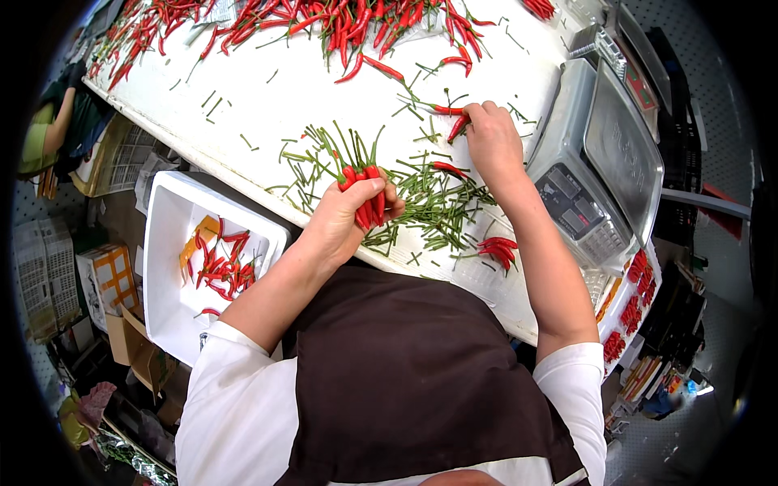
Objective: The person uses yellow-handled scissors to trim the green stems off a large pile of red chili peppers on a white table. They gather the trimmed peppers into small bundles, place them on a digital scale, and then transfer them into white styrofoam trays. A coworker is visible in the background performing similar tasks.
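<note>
My left hand (343,215) is closed around a bunch of red chili peppers (364,194), their green stems pointing up. Farther right, my right hand (495,136) has its fingers on red chili peppers (459,126) lying on the white table; whether it grips them is hard to tell. Between the hands spreads a heap of cut green stems (437,206), with a single red chili pepper (450,168) on it. A small group of chili peppers (499,250) lies nearer my apron. A large pile of red chili peppers (346,24) covers the table's far side.
A digital scale (583,206) with a metal pan stands right of my right forearm. Below the table's left edge, a white foam box (164,267) holds loose chili peppers. Bundled chili peppers (632,313) lie at lower right. Another person's arm (59,124) shows at far left.
</note>
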`<state>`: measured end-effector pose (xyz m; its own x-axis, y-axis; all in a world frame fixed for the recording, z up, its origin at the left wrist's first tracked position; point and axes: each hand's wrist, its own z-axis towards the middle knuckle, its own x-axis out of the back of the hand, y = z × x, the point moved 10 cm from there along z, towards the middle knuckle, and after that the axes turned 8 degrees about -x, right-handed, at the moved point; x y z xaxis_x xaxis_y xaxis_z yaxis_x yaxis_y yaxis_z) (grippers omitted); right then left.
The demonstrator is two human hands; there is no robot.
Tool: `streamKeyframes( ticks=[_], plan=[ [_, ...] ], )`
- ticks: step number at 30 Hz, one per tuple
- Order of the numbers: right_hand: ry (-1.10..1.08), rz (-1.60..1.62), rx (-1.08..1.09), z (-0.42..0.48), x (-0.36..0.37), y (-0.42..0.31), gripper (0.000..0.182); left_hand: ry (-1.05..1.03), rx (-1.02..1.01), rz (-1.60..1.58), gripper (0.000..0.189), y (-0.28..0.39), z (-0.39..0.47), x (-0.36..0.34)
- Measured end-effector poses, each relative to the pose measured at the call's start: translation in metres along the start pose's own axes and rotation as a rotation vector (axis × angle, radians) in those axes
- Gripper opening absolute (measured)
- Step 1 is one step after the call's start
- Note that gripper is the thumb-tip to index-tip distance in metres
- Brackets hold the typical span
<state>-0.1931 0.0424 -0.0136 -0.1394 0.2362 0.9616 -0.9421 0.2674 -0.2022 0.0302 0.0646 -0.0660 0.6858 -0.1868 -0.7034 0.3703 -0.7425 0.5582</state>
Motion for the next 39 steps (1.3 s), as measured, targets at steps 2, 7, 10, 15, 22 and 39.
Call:
streamKeyframes(
  ticks=[2,7,10,15,22,39],
  plan=[
    [-0.031,-0.036,0.039,0.003,-0.003,-0.003,0.017,0.012,0.005,-0.022,0.017,-0.002,0.001,0.003],
    [-0.07,-0.037,0.235,0.001,0.003,-0.008,0.018,0.032,0.032,-0.049,0.022,-0.004,0.004,0.004],
    [-0.051,0.027,0.266,-0.006,0.015,-0.018,0.019,0.039,0.052,-0.043,0.024,-0.005,0.004,0.001],
    [0.005,0.261,0.426,-0.037,0.056,-0.091,0.022,0.034,0.091,-0.013,0.027,-0.014,0.003,0.006],
    [-0.052,0.46,0.47,-0.072,0.05,-0.119,0.028,0.013,0.132,0.019,0.029,-0.016,-0.002,0.002],
    [0.063,0.672,-0.104,-0.063,0.063,-0.039,0.014,-0.019,0.023,-0.012,0.021,-0.011,0.002,0.0]
  ],
)
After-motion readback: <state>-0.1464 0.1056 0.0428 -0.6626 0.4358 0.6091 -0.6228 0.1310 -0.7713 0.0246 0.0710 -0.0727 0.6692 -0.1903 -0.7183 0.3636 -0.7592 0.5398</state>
